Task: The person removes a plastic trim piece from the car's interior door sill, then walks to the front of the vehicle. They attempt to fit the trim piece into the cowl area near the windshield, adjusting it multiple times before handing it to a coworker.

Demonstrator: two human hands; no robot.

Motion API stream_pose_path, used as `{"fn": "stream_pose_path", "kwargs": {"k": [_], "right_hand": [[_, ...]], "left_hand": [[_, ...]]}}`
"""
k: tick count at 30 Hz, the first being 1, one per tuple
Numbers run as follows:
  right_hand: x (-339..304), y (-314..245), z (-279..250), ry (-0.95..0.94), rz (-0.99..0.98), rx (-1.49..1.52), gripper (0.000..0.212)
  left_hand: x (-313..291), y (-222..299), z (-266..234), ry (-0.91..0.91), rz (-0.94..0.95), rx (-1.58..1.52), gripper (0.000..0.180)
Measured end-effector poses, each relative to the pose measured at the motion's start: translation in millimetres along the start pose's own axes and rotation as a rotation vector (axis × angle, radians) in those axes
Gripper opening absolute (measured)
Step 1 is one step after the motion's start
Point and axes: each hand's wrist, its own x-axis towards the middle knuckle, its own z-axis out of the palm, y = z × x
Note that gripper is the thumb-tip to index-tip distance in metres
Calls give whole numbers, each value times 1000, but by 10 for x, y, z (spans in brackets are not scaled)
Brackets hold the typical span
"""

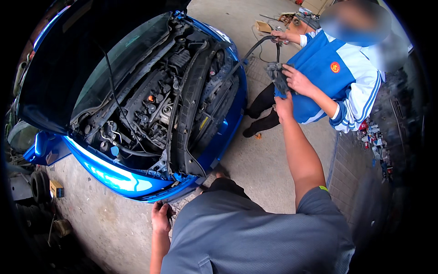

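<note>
My right arm stretches toward a person in a blue and white jacket. My right hand (pixel 284 107) is closed on the lower end of a dirty dark grey car part (pixel 279 76); its exact kind I cannot tell. One hand of the other person (pixel 299 81) holds the same part from above, while their other hand (pixel 282 36) grips a black hose (pixel 260 51). Low beside the front corner of the blue car (pixel 182 188), my left hand (pixel 160 218) has its fingers curled around something dark that I cannot make out.
The raised hood (pixel 54 68) stands over the exposed engine (pixel 150 93), with a thin prop rod (pixel 112 82) beneath it. Tyres (pixel 39 187) and a small box (pixel 57 188) lie at the left. Small packages (pixel 376 141) and clutter line the right side.
</note>
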Motion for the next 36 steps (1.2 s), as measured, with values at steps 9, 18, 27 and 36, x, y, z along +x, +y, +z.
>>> {"fn": "stream_pose_path", "kwargs": {"k": [9, 18, 27, 36], "right_hand": [[-1320, 679, 685, -652, 73, 3, 36], [-2818, 354, 1147, -1471, -550, -215, 36], [-2702, 337, 880, -1303, -418, -148, 21], [-2596, 503, 736, -1374, -54, -67, 20]], "left_hand": [[-59, -15, -34, 70, 79, -64, 9], [-153, 371, 536, -176, 391, 226, 13], [-276, 237, 562, -47, 344, 714, 23], [-535, 224, 617, 32, 408, 830, 27]]}}
